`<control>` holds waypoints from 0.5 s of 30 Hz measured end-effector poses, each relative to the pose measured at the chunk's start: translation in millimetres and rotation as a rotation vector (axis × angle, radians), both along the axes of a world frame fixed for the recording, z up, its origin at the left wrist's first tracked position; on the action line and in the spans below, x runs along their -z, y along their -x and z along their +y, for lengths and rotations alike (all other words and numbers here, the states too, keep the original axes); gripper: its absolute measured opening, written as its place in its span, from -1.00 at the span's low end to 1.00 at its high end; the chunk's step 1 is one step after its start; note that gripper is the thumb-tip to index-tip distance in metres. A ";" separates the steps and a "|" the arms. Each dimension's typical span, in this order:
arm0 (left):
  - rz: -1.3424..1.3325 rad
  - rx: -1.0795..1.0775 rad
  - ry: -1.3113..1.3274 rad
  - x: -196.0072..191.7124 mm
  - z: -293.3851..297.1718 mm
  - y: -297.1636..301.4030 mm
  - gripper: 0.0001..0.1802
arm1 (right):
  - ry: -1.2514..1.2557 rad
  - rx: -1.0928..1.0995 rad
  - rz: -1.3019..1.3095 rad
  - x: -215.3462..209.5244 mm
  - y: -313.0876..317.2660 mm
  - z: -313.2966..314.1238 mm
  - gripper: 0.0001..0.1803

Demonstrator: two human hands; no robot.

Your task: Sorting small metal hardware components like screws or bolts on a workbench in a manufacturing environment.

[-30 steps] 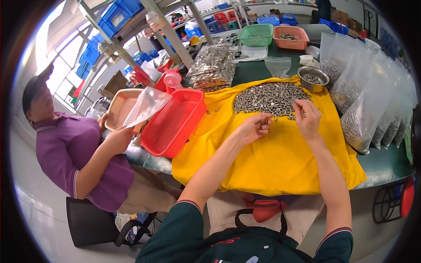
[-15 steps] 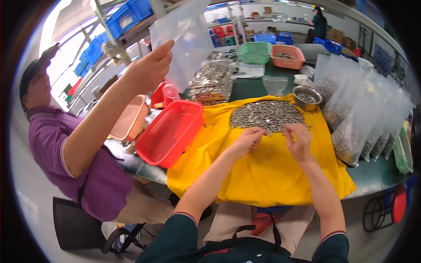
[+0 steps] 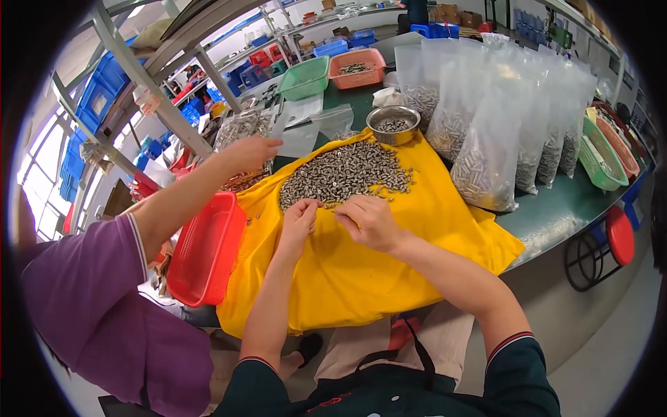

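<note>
Left hand (image 3: 299, 218) and right hand (image 3: 370, 222), pinched narrow, contents unclear, are at six o'clock of the metal parts (image 3: 340, 170), with a bowl (image 3: 393, 138) at one o'clock

Two of the person's own hands show, one left hand (image 3: 300, 217) and one right hand (image 3: 369, 222), plus one co-worker's hand (image 3: 251, 154). There is one yellow cloth (image 3: 361, 285), one heap of small metal parts (image 3: 340, 170) (far too many pieces to count singly) and one metal bowl (image 3: 393, 132). Baskets: one red basket (image 3: 206, 250), two green, a far green basket (image 3: 306, 78) and a right-hand green basket (image 3: 606, 178), and at least one salmon basket (image 3: 358, 78). Tall filled bags (image 3: 486, 163) number at least four; one red stool (image 3: 620, 235) shows.
</note>
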State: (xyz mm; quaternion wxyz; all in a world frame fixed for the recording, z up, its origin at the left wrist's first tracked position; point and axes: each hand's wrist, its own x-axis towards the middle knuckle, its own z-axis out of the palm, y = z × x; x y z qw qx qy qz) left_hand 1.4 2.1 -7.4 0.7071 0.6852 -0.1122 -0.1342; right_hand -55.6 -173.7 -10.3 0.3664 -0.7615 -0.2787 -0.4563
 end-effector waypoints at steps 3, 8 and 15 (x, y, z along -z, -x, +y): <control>-0.074 0.010 -0.128 3.5 4.4 -0.4 -0.83 | 0.018 -0.013 0.024 2.8 -1.5 3.0 -0.89; -0.414 0.083 -0.414 -20.3 6.7 21.0 -0.82 | -0.043 0.023 0.032 -2.8 0.1 -1.8 -0.87; -0.635 -0.036 -0.809 -54.9 25.8 78.8 -0.86 | -0.078 0.024 0.031 -4.4 -6.0 -3.3 -0.89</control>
